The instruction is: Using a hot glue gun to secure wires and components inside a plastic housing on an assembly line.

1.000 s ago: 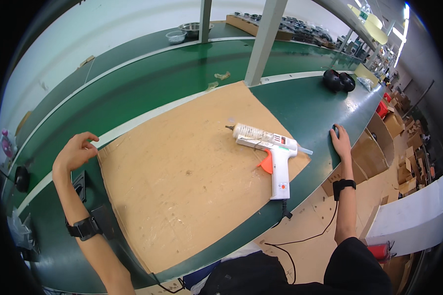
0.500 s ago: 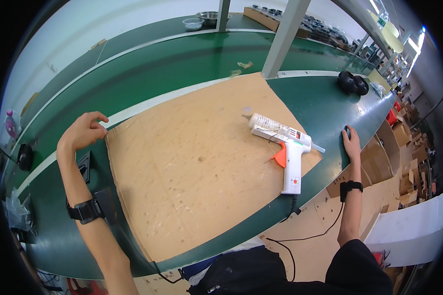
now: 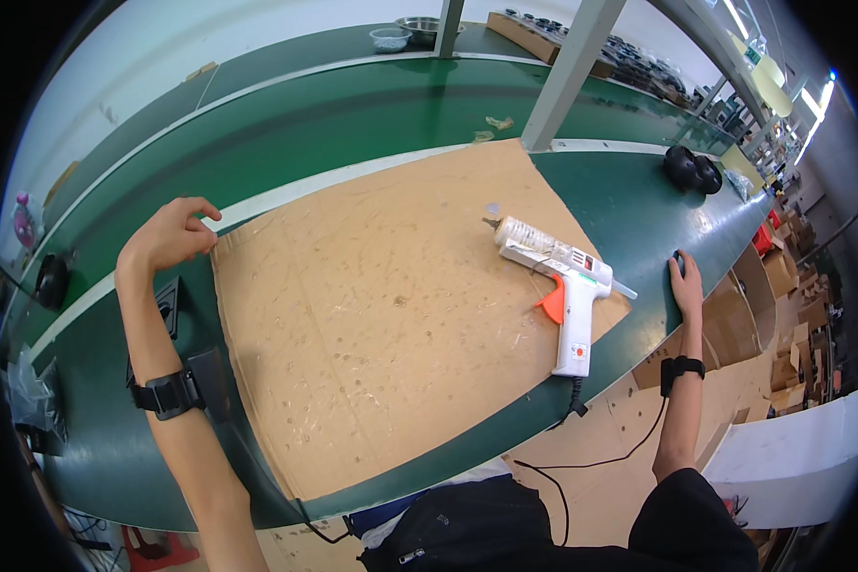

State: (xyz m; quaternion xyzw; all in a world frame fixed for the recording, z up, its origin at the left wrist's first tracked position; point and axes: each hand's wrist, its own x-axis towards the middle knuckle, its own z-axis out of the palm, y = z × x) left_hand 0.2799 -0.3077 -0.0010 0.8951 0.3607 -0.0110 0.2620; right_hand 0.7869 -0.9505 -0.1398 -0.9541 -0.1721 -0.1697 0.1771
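Note:
My left hand (image 3: 170, 236) is at the far left corner of a flat brown cardboard sheet (image 3: 353, 286). Its fingers are bent but apart, nothing shows between them, and the lower fingertips are at the cardboard's corner. On the right, my right hand (image 3: 685, 284) rests at the green table's edge with fingers stretched out. A small dark spot shows by its fingertips, too small to name. Between the hands, a white glue gun (image 3: 574, 315) with an orange trigger lies on the right part of the cardboard. A clear glue stick sticks out of its rear end.
Black rounded parts (image 3: 691, 170) sit at the far right of the table. A grey post (image 3: 572, 76) rises behind the cardboard. A black flat device (image 3: 168, 307) lies beside my left forearm. Cardboard boxes (image 3: 734, 315) stand right of the table. A cable (image 3: 591, 466) hangs from my right wristband.
The whole view has shifted slightly, with the table and glue gun a little further right in the picture. Both hands keep nearly the same places and poses.

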